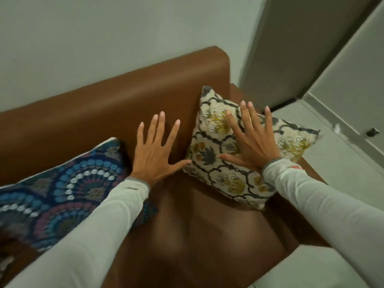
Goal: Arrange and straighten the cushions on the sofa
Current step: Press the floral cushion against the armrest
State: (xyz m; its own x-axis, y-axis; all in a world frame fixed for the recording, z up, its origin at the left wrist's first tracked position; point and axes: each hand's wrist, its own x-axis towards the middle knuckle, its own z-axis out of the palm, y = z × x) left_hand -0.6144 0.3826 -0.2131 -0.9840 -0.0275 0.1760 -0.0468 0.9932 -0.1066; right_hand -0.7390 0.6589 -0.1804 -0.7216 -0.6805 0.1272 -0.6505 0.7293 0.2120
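Note:
A cream cushion [216, 161] with dark lattice and yellow flowers leans in the right corner of the brown leather sofa [104, 109], against the backrest and armrest. My right hand [251, 140] lies flat on its face with fingers spread. My left hand [155, 148] is spread in front of the backrest, its thumb tip touching the cream cushion's left edge. A blue cushion [62, 188] with fan patterns leans against the backrest to the left, partly under my left sleeve.
A pale wall rises behind the sofa. To the right stand a brown door [291, 48] and a grey cabinet front [353, 84] with a small dark fitting. Pale floor [332, 163] runs beside the armrest.

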